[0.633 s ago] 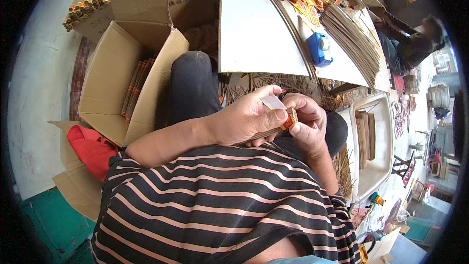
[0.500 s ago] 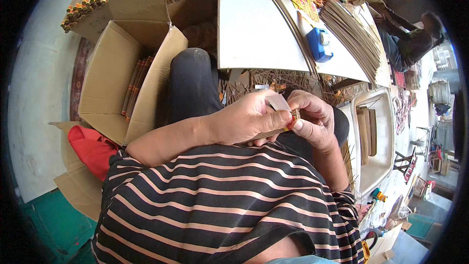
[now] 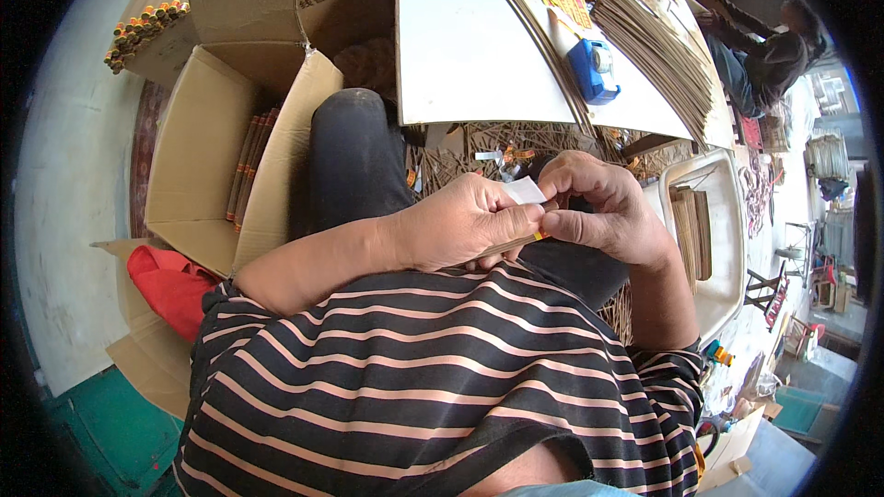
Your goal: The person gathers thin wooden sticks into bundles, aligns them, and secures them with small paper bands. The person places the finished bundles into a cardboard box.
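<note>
My left hand is closed around a thin bundle of brown incense sticks, held low in front of my striped shirt. A red and yellow band shows near the bundle's right end. From between the left thumb and forefinger a small white slip sticks up. My right hand is closed at that same end, its thumb against the band and its bent forefinger at the slip's edge. The right fingers and the left thumb hide the bundle's tip.
An open cardboard box with banded bundles stands at left. Ahead, a white table carries loose sticks and a blue tape dispenser. A white tub with sticks is at right. Another person sits far right.
My right hand has opened its grasp a little and its wrist has shifted right. The white slip has tilted flatter and now shows more of its face. My left hand has hardly moved.
</note>
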Tool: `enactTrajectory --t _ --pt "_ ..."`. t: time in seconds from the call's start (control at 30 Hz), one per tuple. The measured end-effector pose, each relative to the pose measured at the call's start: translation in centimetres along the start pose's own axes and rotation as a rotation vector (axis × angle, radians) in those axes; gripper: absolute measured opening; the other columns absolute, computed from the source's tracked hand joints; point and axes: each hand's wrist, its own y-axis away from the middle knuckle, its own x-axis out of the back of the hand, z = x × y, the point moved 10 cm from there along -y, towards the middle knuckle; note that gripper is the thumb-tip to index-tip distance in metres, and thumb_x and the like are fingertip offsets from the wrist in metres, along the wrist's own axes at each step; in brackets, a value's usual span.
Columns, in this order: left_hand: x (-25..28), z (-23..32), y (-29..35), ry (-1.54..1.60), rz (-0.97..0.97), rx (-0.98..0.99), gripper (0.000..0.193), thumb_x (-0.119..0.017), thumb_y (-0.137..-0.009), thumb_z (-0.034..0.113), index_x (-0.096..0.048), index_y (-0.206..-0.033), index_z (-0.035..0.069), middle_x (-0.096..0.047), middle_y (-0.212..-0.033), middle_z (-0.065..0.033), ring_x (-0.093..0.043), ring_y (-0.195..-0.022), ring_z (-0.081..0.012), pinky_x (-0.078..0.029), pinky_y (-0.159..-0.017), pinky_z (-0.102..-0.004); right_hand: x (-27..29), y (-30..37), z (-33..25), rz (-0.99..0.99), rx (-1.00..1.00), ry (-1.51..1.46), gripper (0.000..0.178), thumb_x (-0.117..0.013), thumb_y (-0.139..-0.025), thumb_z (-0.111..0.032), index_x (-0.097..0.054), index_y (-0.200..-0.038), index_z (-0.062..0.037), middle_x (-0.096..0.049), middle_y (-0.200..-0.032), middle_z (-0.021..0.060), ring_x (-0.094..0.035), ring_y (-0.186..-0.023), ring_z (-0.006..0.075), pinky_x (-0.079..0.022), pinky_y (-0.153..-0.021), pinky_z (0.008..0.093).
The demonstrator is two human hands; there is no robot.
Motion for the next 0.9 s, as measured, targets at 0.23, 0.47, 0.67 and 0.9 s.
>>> enactTrajectory --t 0.23,0.47,0.67,0.9 --pt "0.2 -0.2 -0.2 0.011 0.025 0.047 0.033 -0.047 -0.094 0.027 -0.061 -0.082 -0.001 -0.053 -0.063 -0.0015 -0.046 -0.050 -0.0056 -0.038 -0.045 -0.0177 0.3 -0.3 -0.5 -0.032 0.030 0.140 0.017 -0.066 -0.081 -0.015 -0.063 -0.090 -0.0003 -0.057 -0.085 0.0059 -0.055 -0.082 0.0153 -0.046 -0.072 0.0287" --pt "0.4 -0.1 -0.6 -0.064 0.023 0.026 0.029 -0.046 -0.095 0.025 -0.061 -0.091 0.000 -0.053 -0.065 -0.0011 -0.046 -0.051 -0.0051 -0.039 -0.046 -0.0174 0.3 -0.4 -1.1 0.011 0.080 0.219 0.016 -0.066 -0.081 -0.015 -0.062 -0.083 -0.0004 -0.057 -0.084 0.0072 -0.054 -0.082 0.0170 -0.046 -0.073 0.0295" --pt "0.0 -0.4 -0.5 0.076 -0.011 0.072 0.026 -0.045 -0.095 0.021 -0.057 -0.099 -0.002 -0.052 -0.069 -0.0010 -0.045 -0.052 -0.0050 -0.039 -0.047 -0.0165 0.3 -0.3 -0.6 0.022 0.046 0.144 0.011 -0.062 -0.083 -0.011 -0.062 -0.083 0.0002 -0.056 -0.085 0.0083 -0.054 -0.084 0.0183 -0.046 -0.074 0.0306" --pt "-0.2 -0.4 -0.5 0.143 -0.066 0.064 0.030 -0.040 -0.096 0.023 -0.056 -0.097 -0.002 -0.055 -0.073 -0.0036 -0.048 -0.056 -0.0069 -0.042 -0.049 -0.0190 0.1 0.2 -1.7 0.059 0.179 0.202 0.012 -0.062 -0.083 -0.012 -0.064 -0.086 -0.0006 -0.056 -0.085 0.0087 -0.054 -0.084 0.0201 -0.045 -0.074 0.0305"
